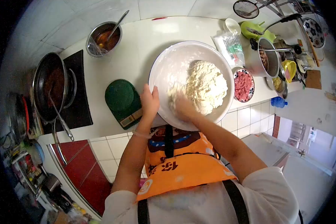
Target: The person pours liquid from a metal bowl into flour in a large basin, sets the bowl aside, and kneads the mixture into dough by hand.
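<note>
A large white bowl (164, 67) stands on the counter, holding a rough, crumbly mass of pale dough (207, 84) toward its right side. My left hand (149, 101) grips the bowl's left rim. Inside the bowl, at its near side, my right hand (183, 106) touches the dough; motion blurs its fingers, so their closure is unclear. Floury smears coat the inner wall. Just left of my left hand lies a green kitchen scale (121, 99) with a small display.
At the back left is a metal pot (95, 31) with a spoon in reddish sauce. A wok (50, 87) sits on the black stove at left. On the right are a plate of minced meat (243, 85), a plastic bag (227, 44) and a large pot (254, 63).
</note>
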